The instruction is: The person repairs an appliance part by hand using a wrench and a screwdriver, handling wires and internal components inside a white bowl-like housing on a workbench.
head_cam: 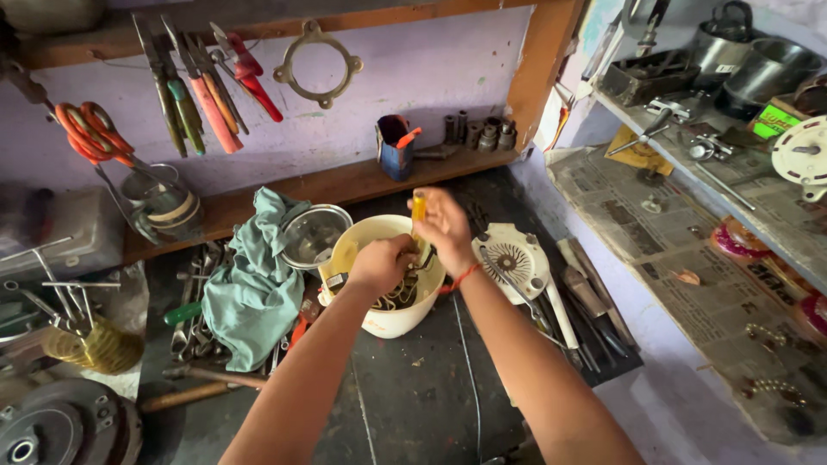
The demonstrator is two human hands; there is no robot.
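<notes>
A cream-white round appliance housing stands on the dark workbench, with copper windings showing inside it. My left hand reaches into the housing and grips its inner parts; what the fingers pinch is hidden. My right hand is closed around a screwdriver with a yellow handle, held upright with its shaft pointing down into the housing. A red thread is tied around my right wrist.
A teal cloth and a steel bowl lie left of the housing. A white fan-like cover and several files lie to the right. Pliers and red snips hang on the wall. Newspaper-lined shelves stand at right.
</notes>
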